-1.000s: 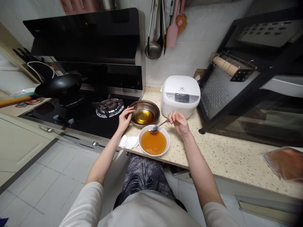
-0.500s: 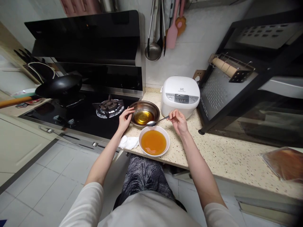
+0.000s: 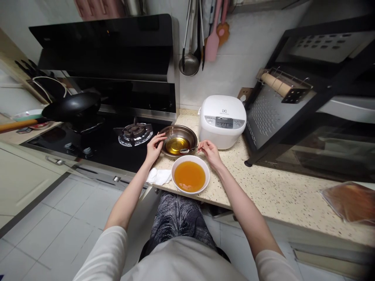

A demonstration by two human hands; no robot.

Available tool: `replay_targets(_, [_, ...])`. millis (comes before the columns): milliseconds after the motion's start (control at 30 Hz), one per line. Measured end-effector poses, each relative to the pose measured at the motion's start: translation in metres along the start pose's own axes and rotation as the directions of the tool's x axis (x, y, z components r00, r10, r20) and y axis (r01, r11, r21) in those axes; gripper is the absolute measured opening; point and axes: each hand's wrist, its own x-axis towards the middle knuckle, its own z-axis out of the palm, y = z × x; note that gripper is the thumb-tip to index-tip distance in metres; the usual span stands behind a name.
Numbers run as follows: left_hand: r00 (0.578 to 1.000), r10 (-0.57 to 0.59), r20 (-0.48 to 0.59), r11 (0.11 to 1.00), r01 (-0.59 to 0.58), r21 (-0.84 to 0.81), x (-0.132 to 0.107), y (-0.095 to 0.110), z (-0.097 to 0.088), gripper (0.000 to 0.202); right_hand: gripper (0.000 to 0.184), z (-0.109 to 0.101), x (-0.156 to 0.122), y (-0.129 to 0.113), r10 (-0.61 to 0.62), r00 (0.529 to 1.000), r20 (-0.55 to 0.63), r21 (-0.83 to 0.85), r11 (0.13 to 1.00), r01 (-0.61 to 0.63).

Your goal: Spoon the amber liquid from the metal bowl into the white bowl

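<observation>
My left hand (image 3: 154,148) is closed on the left rim of a metal bowl (image 3: 191,135) that holds a clear golden liquid (image 3: 176,145). Between the fingers of my right hand (image 3: 210,152) is the handle of a metal spoon (image 3: 184,151). The spoon's head is over the near right part of the metal bowl; whether it touches the liquid I cannot tell. Just in front stands a white bowl (image 3: 208,177) of orange-brown liquid (image 3: 190,176). A crumpled white cloth or tissue (image 3: 159,176) lies to its left.
A white rice cooker (image 3: 222,128) stands behind my right hand. On the left is a gas stove (image 3: 99,150) with a black wok (image 3: 72,107) and a bare burner (image 3: 135,133). A black rack (image 3: 272,128) rises at right; a plastic-wrapped brown item (image 3: 351,201) lies on the counter.
My right hand has moved left and slightly toward me, bringing the spoon from above the gap between the bowls in over the metal bowl. My left hand stays at the rim.
</observation>
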Motion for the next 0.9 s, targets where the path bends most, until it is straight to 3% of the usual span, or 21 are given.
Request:
replay_targets(200, [1.000, -0.003, -0.001, 1.000, 0.003, 0.011, 0.000, 0.000, 0.000, 0.020, 0.042, 0.000, 0.001, 0.010, 0.025, 1.000, 0.018, -0.045, 0.999, -0.024])
replay_targets(433, [1.000, -0.008, 0.003, 1.000, 0.008, 0.015, 0.000, 0.002, 0.000, 0.020, 0.046, 0.003, 0.004, 0.021, 0.063, 0.995, 0.075, 0.035, 0.997, -0.066])
replay_targets(900, [1.000, 0.002, 0.007, 1.000, -0.002, 0.005, 0.000, 0.001, 0.000, 0.020, 0.047, 0.001, 0.006, 0.032, 0.085, 0.994, 0.067, 0.071, 0.993, -0.090])
